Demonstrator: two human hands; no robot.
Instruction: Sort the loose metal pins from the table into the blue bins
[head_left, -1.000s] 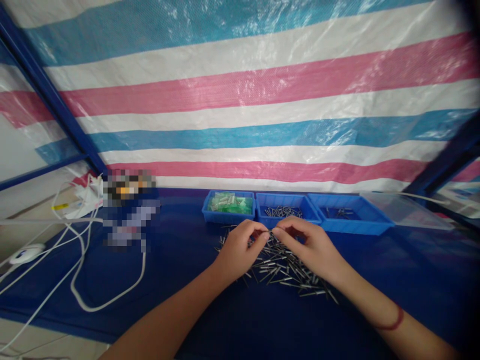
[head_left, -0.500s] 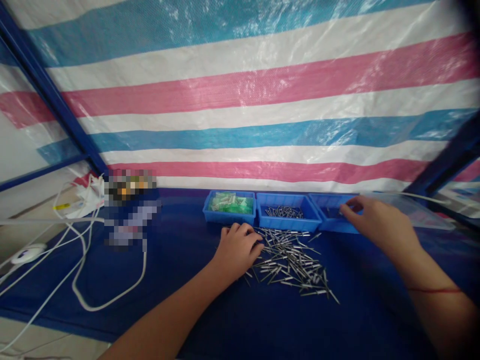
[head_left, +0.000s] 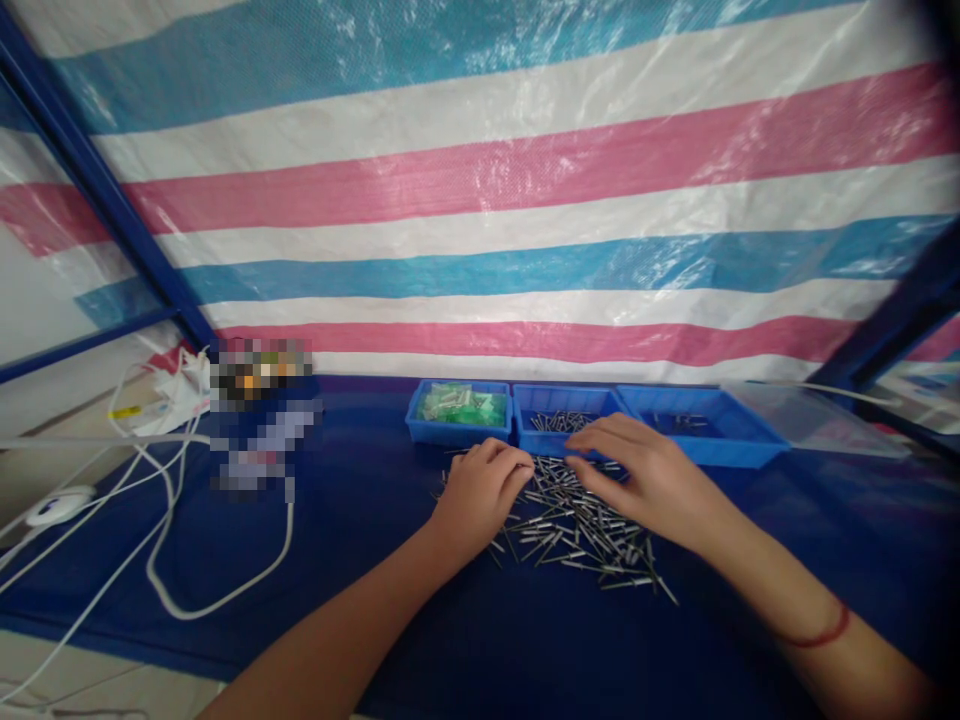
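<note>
A loose pile of silvery blind rivets lies on the dark blue table. At the pile's left edge is my left hand, its fingers curled and thumb pressed against the forefinger; what it pinches, if anything, is hidden. Over the pile's upper right my right hand is open, thumb and fingers apart, with nothing visible between them. Behind the pile, the middle blue bin contains many rivets. A few more lie in the right blue bin.
The left blue bin holds green-and-clear plastic packets. A clear plastic sheet lies at the right. White cables loop over the table's left side, near a blurred patch. A striped tarp hangs behind.
My right hand has moved left from the right bin to above the rivet pile, and its fingers have spread. My left hand has shifted only slightly, its thumb and forefinger closing together.
</note>
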